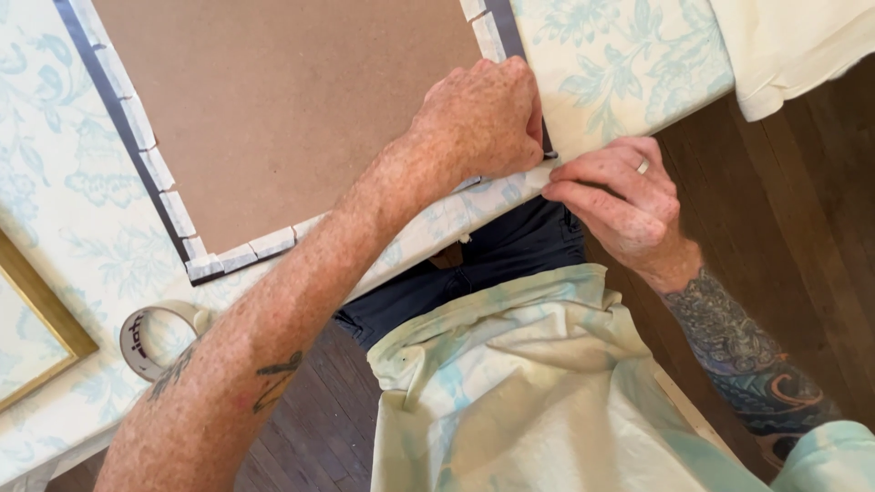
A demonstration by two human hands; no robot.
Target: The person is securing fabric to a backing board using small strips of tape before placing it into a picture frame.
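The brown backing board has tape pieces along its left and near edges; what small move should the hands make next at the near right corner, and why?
Probably press the tape down at that corner. The left hand rests on the backing board there, and the right hand pinches something small at its edge, likely tape. Tape pieces already line the dark frame, and this corner looks unfinished. The tape roll lies aside.

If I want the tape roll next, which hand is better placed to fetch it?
Probably the left. The tape roll lies on the table beside the left forearm, while the right hand is on the far side, fingers pinched at the frame corner. The left hand presses there too, though.
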